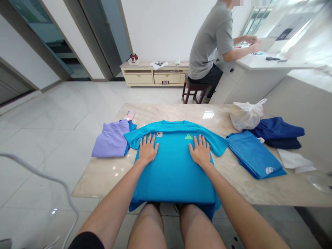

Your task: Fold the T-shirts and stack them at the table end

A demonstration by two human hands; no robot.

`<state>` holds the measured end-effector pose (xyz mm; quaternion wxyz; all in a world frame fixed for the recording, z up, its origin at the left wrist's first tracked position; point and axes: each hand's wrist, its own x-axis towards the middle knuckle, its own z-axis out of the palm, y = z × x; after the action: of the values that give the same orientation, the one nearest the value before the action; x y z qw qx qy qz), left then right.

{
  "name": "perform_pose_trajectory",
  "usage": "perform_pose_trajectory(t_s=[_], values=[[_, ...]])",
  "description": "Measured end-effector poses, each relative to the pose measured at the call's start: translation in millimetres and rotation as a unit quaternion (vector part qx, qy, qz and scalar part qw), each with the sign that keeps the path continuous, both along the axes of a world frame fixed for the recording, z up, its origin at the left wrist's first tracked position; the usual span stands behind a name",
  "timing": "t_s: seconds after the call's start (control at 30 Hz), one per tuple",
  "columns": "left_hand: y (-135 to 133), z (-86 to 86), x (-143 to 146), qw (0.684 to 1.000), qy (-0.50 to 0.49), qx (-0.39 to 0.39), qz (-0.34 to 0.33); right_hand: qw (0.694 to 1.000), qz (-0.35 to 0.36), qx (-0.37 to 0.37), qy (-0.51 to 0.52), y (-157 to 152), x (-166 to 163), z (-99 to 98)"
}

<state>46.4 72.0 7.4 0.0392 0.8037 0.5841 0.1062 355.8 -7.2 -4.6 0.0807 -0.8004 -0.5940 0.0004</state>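
Note:
A bright blue T-shirt lies spread on the marble-look table, collar away from me, its lower end hanging over the near edge. Small printed logos show on both sides of its chest. My left hand rests flat on the shirt near the left sleeve, fingers spread. On the other side my right hand lies flat below the green logo, fingers also apart. Neither hand grips the cloth.
Left of the shirt lie folded purple clothes and a phone. To the right are folded blue clothes, dark blue clothes, a white plastic bag and tissue. Beyond, a person sits on a stool.

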Motion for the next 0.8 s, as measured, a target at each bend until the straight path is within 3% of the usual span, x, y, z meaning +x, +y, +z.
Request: perform_pose_trajectory(t_s=[0.23,0.5,0.63,0.8], values=[[58,-5.8,11,1.0,0.0,-0.001,-0.004,1.0,-0.003,-0.017,0.008,59,14,1.7],[87,-4.8,18,1.0,-0.007,-0.001,-0.007,1.0,-0.002,-0.011,-0.005,89,17,3.0],[57,6.4,19,0.999,-0.049,0.017,-0.01,0.999,0.02,0.047,-0.019,57,-4,17.0],[-45,-2.0,-22,0.989,-0.089,0.058,-0.099,0.988,0.131,0.082,0.024,-57,-27,4.6]])
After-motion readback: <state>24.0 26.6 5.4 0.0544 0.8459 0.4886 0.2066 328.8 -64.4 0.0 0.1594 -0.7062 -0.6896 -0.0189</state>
